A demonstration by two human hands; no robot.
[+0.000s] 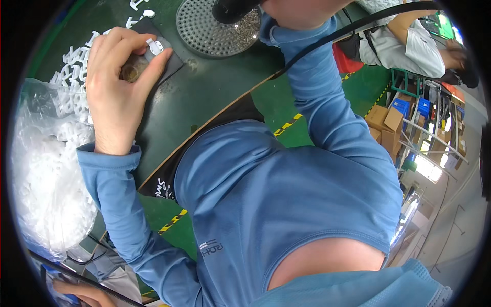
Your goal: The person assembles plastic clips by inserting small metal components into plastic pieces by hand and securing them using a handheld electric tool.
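My left hand (115, 87) pinches a small white plastic part (154, 47) between thumb and index finger. Beneath those fingers lies a dark flat block (172, 65), and a round yellowish piece (131, 72) shows inside the curl of the hand. My right hand (302, 11) is cut off by the upper edge, so its fingers are hidden. Against it is a black rounded object (232, 9), perhaps a tool handle, above a round perforated tray (197, 30). Small metal screws (245, 31) lie heaped in the tray.
Loose white plastic parts (74, 64) spread over the green table (220, 77) at the left, beside a clear bag (53, 179) full of them. A black cable (353, 28) arcs across the right arm. Other people, cardboard boxes (386, 123) and shelves are farther off.
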